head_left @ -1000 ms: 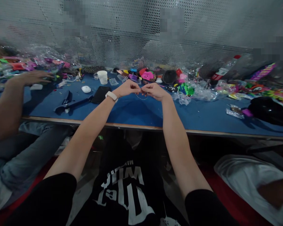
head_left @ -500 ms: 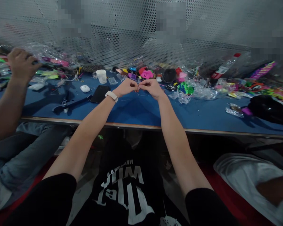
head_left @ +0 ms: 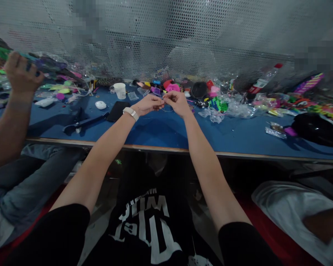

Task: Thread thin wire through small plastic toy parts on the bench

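Observation:
Over the blue table (head_left: 161,133), my left hand (head_left: 147,105) and my right hand (head_left: 178,103) meet fingertip to fingertip. Both are closed in a pinch. A thin string (head_left: 168,110) loops out just below the fingertips, between the two hands. Whether something small sits on it at the fingertips is too tiny to tell. A white band (head_left: 131,113) is around my left wrist. Just beyond my hands lie a pink toy piece (head_left: 172,87) and a purple piece (head_left: 155,90).
A white cup (head_left: 120,90), a white mouse-shaped object (head_left: 100,105) and a dark flat object (head_left: 118,111) lie left. Another person's hand (head_left: 22,75) is farther left. Plastic wrap (head_left: 238,107), a bottle (head_left: 262,83) and a black shiny object (head_left: 316,127) lie right. A perforated panel (head_left: 155,40) stands behind.
My right hand has tilted up slightly, its fingers shifting against the left ones. The string loop shows more clearly. At far left, the other person's hand has moved slightly up and left beside dark and purple items.

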The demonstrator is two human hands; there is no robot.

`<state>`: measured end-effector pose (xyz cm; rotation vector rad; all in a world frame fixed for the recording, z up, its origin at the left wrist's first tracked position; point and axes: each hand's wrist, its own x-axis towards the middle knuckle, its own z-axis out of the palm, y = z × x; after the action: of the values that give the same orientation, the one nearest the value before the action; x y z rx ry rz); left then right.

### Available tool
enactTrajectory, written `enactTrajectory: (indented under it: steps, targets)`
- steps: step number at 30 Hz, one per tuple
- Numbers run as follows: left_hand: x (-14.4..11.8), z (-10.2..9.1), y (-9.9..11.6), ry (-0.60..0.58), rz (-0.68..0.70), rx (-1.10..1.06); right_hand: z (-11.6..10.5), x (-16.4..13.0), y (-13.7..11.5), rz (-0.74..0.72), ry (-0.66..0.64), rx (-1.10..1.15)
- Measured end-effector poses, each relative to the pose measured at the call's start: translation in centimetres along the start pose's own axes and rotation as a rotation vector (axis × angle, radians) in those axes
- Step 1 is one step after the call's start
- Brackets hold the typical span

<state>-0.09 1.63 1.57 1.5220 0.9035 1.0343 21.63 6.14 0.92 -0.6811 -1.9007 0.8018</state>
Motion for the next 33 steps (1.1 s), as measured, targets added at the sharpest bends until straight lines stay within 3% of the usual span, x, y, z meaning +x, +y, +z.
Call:
enactTrajectory:
  steps: [13, 18, 26, 33]
  targets:
    - [1.3, 0.3, -1.7, 0.210, 0.279, 0.487, 0.2, -0.1, -0.3, 0.122, 0.034, -0.086]
    - [1.4, 1.1, -1.6, 0.244, 0.286, 0.449, 0.3, -0.6, -1.5, 0.096, 0.073, -0.108]
    - [1.4, 1.5, -1.5, 0.270, 0.145, 0.211, 0.2, -0.8, -1.0, -0.026, 0.074, -0.103]
    - [1.6, 1.3, -2.0, 0.299, 0.255, 0.499, 0.7, -0.6, -0.9, 0.049, 0.091, -0.143]
